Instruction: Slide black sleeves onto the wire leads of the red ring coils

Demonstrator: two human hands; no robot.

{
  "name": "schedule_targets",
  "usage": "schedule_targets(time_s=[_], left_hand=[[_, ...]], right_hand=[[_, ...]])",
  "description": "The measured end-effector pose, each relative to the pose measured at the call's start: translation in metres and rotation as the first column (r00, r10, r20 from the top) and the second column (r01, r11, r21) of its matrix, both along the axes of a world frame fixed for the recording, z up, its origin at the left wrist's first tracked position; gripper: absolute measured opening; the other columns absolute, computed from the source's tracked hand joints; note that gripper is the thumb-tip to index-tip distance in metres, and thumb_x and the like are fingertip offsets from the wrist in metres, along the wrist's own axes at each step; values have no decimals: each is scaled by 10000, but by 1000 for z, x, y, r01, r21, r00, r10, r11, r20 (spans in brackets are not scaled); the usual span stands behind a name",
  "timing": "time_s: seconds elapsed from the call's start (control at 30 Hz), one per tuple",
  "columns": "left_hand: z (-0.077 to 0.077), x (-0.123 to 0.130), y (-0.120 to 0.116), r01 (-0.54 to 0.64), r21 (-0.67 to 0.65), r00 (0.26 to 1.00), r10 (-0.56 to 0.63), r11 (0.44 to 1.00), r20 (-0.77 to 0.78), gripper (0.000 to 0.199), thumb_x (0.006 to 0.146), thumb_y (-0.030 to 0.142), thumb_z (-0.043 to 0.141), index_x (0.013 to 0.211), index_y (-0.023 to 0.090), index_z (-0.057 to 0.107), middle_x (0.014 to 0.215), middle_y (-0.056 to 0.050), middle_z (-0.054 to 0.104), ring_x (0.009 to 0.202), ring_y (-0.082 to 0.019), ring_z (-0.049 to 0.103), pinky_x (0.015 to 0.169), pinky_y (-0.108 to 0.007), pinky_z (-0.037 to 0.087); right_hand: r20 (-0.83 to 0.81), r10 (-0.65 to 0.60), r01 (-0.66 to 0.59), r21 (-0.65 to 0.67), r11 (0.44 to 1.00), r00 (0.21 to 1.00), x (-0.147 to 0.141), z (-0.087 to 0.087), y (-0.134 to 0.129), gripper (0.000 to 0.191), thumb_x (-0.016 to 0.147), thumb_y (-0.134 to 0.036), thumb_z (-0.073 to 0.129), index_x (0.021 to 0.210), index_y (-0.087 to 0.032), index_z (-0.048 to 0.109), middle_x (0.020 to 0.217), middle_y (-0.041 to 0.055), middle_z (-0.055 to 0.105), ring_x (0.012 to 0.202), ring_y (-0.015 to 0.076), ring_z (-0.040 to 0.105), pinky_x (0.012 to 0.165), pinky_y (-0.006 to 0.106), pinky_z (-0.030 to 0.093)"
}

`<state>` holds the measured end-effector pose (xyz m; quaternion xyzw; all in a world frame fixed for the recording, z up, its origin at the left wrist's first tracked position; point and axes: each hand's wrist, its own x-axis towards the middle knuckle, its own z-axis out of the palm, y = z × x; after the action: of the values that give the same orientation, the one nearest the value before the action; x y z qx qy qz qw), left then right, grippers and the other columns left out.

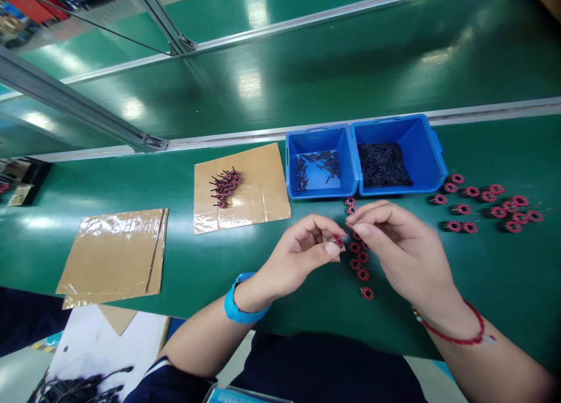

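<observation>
My left hand (298, 256) is closed around a small red-and-black motor stator (337, 240), held between thumb and fingers above the table. Close beside it, my right hand (405, 251) has thumb and forefinger pinched together; whatever sits between those tips is too small to make out. Below and between the hands runs a loose column of more stators (363, 273), partly covered by the right hand. Behind the hands stand two blue bins. Several short black tubes lie in the left bin (322, 190), while a dense heap of thin black tubes fills part of the right bin (423, 157).
More stators (497, 211) are scattered at the right. A cardboard sheet (263, 187) carries a cluster of stators with black tubes sticking out (225, 187). Further left lie stacked cardboard sheets (116, 251). A metal rail (228, 138) runs behind the bins on the green table (197, 263).
</observation>
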<state>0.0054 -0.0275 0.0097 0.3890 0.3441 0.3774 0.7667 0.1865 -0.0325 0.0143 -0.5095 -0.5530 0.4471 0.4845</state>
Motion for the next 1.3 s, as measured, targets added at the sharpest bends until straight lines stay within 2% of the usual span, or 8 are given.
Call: schedule_targets(time_s=[0.13,0.33,0.57,0.87,0.97,1.07,1.17,1.3], left_hand=[[0,0,0,3,2,1000,-3,1000,18,175,851,288,732,964,180,653,854,-11,620,743,-100,579,744,-252,475],[1,0,1,-17,25,1000,16,1000,23,146,874,260,707,995,194,659,864,-4,612,746,-89,577,736,-236,462],[0,0,1,-36,26,999,36,999,-21,201,846,321,732,988,196,663,845,-3,579,732,-103,559,728,-258,467],[-1,2,-1,-47,29,999,47,998,-16,197,851,309,727,1018,214,684,885,-10,589,754,-102,551,717,-248,477],[-3,3,-3,-69,12,997,70,998,-42,220,842,329,738,1022,211,690,863,-9,599,746,-106,550,711,-250,475],[-6,6,-8,-114,-18,993,113,993,-41,227,853,330,729,1043,212,691,866,-5,615,730,-99,559,710,-249,466],[-5,10,-10,-170,-84,985,171,982,2,198,855,308,728,1024,211,692,890,-2,630,717,-88,556,696,-239,454],[0,12,-8,-196,-188,969,219,963,112,135,869,282,712,978,203,701,869,4,626,692,-71,544,670,-218,433]], right_hand=[[39,63,-63,15,998,997,2,0,1,141,922,-291,663,791,-243,649,867,10,683,810,144,645,746,288,531],[57,31,-32,19,999,998,4,-3,-2,112,946,-268,626,1044,-289,677,1041,23,703,1024,181,657,868,318,525],[91,88,-94,65,993,992,1,-3,-3,82,920,-201,641,945,-276,662,1035,27,687,1059,193,637,937,359,510],[164,23,-44,125,991,986,-3,-1,-3,112,926,-159,616,945,-267,637,984,15,698,985,163,660,876,326,519],[365,-94,-30,320,947,926,-6,-1,-3,130,897,-132,626,925,-257,604,959,30,716,933,194,677,839,373,516],[599,-261,-130,530,838,757,-9,-3,-3,170,846,-101,660,913,-242,594,984,62,749,938,243,688,877,430,491],[712,-336,-256,585,770,616,-10,-3,-3,181,824,-86,677,967,-189,637,1053,111,765,993,273,694,938,446,467],[724,-316,-326,596,733,613,-9,-2,-2,266,833,-52,662,1081,-150,671,1145,123,755,1075,294,680,981,464,456]])
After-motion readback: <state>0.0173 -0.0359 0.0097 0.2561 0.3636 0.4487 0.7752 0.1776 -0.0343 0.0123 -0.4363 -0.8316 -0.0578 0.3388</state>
